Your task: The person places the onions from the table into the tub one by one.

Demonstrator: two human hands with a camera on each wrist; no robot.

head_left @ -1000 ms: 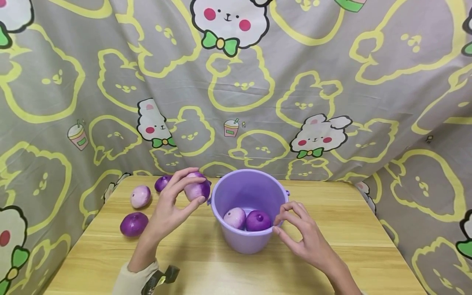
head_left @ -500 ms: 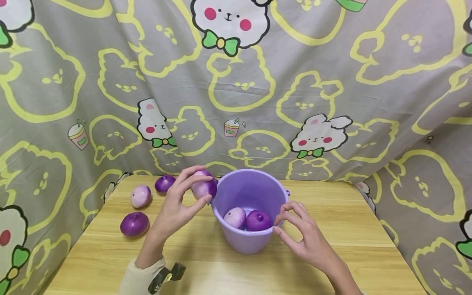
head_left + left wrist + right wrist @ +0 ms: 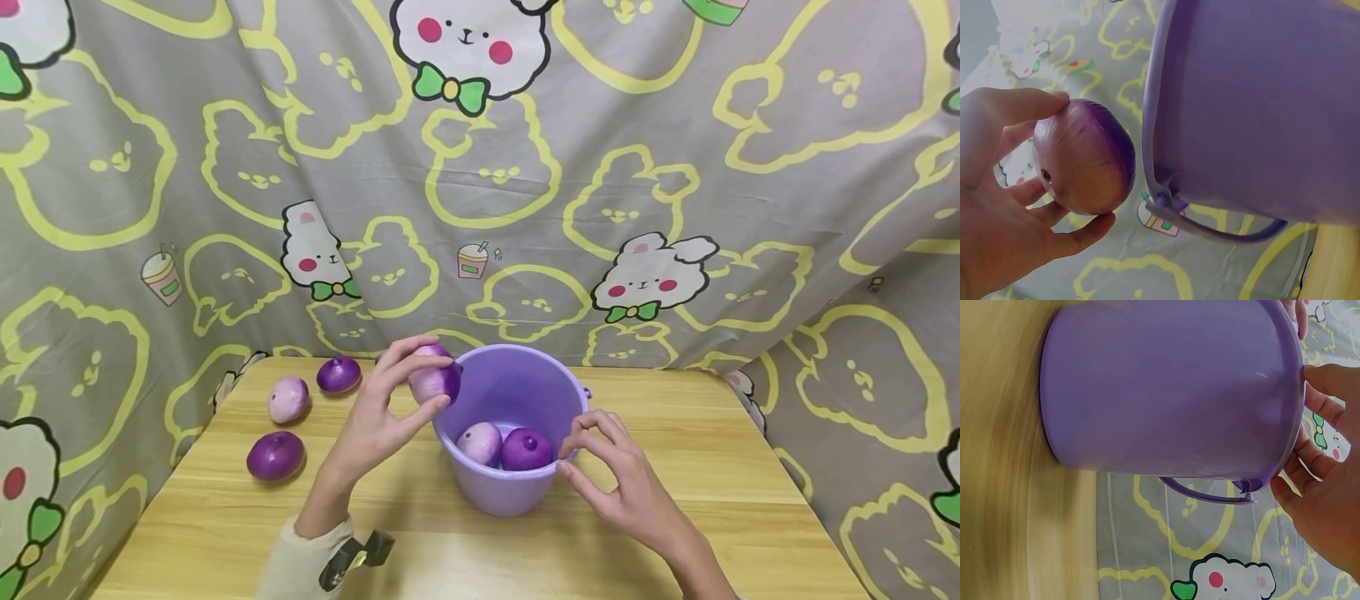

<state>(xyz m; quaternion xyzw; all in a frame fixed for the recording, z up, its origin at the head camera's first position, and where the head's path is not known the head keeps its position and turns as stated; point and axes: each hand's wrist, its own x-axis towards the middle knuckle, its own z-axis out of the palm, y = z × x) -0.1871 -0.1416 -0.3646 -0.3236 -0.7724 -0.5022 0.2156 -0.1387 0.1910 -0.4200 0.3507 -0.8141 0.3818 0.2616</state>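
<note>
In the head view my left hand (image 3: 386, 408) grips a purple onion (image 3: 435, 377) between thumb and fingers, at the left rim of a lilac bucket (image 3: 498, 496). The left wrist view shows that onion (image 3: 1085, 159) with its pale root end towards the palm, just outside the bucket rim (image 3: 1154, 94). Two onions lie inside the bucket, one pale (image 3: 480, 443) and one dark purple (image 3: 527, 450). On the right side my right hand (image 3: 626, 483) pinches the bucket's rim; in the right wrist view its thumb and fingertips (image 3: 1316, 375) touch that rim.
Left of the bucket, a pale onion (image 3: 288, 400) and two dark ones, one at the back (image 3: 339, 375) and one in front (image 3: 275, 456), lie on the wooden table (image 3: 712, 467). A patterned curtain (image 3: 495, 200) hangs behind. The bucket's handle (image 3: 1210, 499) hangs on its far side.
My left hand has moved right with the onion, from beside the bucket to the edge of its left rim. The right hand and the bucket stay in place.
</note>
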